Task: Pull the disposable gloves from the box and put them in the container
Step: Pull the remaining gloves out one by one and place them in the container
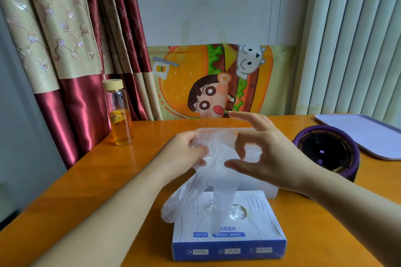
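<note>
Glove (217, 171) hangs pinched in left hand (186, 151) above the box (227, 236); right hand (267, 154) loose, fingers apart; next, probably lower it into the far container (223, 130)

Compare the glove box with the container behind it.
The box is opaque card, blue and white with printing; the container is clear plastic. The box sits nearest the camera in full view; the container lies behind it, partly hidden behind the glove. The box top has a small oval hole; the container shows a wide rim. Both rest on the orange table, roughly in line.
</note>
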A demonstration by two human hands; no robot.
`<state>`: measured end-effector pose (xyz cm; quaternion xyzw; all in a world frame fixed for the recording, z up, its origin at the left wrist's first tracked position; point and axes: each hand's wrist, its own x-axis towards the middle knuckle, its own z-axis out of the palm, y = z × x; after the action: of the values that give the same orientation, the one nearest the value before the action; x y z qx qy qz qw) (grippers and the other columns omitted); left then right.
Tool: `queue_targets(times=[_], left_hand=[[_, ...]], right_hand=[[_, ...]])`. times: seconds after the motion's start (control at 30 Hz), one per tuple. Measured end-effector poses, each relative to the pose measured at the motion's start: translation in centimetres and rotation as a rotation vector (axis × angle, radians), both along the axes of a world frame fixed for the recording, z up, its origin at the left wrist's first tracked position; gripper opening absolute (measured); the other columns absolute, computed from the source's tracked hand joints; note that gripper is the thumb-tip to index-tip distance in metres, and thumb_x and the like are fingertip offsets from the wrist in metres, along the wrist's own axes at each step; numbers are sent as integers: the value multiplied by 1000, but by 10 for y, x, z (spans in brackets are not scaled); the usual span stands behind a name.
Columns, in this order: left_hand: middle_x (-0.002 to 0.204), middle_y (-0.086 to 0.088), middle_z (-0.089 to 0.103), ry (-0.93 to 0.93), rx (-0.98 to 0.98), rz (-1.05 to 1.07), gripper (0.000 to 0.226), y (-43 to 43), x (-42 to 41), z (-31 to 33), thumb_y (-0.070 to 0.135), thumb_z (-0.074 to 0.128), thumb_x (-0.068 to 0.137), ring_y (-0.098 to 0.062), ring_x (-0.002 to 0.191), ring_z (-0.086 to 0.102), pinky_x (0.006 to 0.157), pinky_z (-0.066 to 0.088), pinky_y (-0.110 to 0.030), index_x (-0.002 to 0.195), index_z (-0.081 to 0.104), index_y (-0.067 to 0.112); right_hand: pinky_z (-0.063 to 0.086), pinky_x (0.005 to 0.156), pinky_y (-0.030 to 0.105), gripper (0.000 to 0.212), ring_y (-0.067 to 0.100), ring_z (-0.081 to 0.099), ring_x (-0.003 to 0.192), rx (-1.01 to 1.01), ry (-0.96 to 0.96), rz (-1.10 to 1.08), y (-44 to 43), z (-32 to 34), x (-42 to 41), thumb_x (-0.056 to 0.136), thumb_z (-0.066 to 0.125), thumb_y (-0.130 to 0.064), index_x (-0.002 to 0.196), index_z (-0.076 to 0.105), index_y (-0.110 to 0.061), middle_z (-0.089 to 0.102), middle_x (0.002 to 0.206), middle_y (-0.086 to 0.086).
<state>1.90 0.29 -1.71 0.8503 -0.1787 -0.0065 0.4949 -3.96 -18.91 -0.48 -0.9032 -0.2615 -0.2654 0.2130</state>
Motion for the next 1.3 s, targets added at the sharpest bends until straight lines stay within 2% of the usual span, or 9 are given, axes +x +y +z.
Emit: queue_targets(times=[0.1, 0.27, 0.4, 0.57, 0.67, 0.8, 1.03, 1.17, 1.3], left_hand=[[116, -2, 63, 67, 7, -25, 30, 2, 2, 2, 18, 61, 93, 3, 61, 66, 51, 46, -8, 122, 60, 21], [109, -8, 70, 234, -41, -131, 20, 17, 6, 7, 12, 62, 91, -12, 79, 67, 61, 52, -17, 107, 65, 24], [98, -5, 72, 372, -146, -117, 25, 43, 16, 2, 1, 53, 93, -16, 84, 67, 73, 54, -31, 111, 65, 13], [122, -7, 63, 382, -186, 129, 40, 67, 38, -8, -3, 37, 96, -23, 109, 61, 100, 46, -51, 125, 57, 16], [133, 0, 55, 153, -252, 263, 32, 66, 41, -6, 27, 42, 102, -18, 117, 53, 103, 39, -44, 132, 49, 23], [138, 16, 41, -47, 174, 27, 82, 44, 40, 0, 64, 56, 80, -7, 128, 39, 94, 34, -26, 148, 22, 35], [108, 12, 57, -75, 254, 37, 62, 17, 80, -11, 18, 61, 93, -5, 92, 58, 67, 43, -12, 146, 32, 27], [97, 9, 64, -126, 200, 88, 51, 14, 92, -10, 7, 56, 92, -12, 112, 54, 89, 38, -22, 139, 44, 24], [87, 7, 65, -127, 177, 40, 49, 4, 102, 3, 10, 56, 92, -14, 104, 57, 89, 36, -26, 137, 44, 24]], right_hand=[[37, 103, 30, 21, 9, 39, 129, -69, 86, -64, 5, 6, 13, 75, 69, -44, 68, 50, -39, 47, 139, -12], [50, 72, 20, 34, 4, 66, 74, 264, 192, -57, 4, 18, 37, 82, 69, -4, 72, 52, -31, 66, 78, -11], [47, 58, 13, 29, 8, 67, 63, 514, 303, -21, 0, 24, 52, 81, 65, 7, 75, 45, -14, 68, 83, 0], [54, 55, 23, 33, 5, 69, 66, 620, 387, -78, 8, 13, 68, 77, 71, 4, 78, 43, -13, 69, 88, 3], [54, 54, 23, 33, 8, 69, 63, 693, 471, -87, 15, 4, 79, 78, 71, 2, 84, 42, -12, 71, 82, 6], [51, 53, 21, 32, 13, 68, 62, 796, 554, -3, 24, -3, 88, 81, 67, 5, 86, 39, -11, 72, 81, 12], [57, 63, 25, 25, 18, 70, 72, 597, 485, -4, 17, -1, 86, 84, 66, 0, 88, 42, -9, 73, 95, 3], [53, 71, 18, 24, 5, 69, 74, 279, 428, -72, 1, 9, 81, 89, 60, -3, 88, 49, -24, 63, 111, -9], [47, 75, 6, 33, -8, 63, 84, 16, 525, -40, -6, 20, 79, 90, 60, -9, 95, 60, -41, 57, 106, -27]])
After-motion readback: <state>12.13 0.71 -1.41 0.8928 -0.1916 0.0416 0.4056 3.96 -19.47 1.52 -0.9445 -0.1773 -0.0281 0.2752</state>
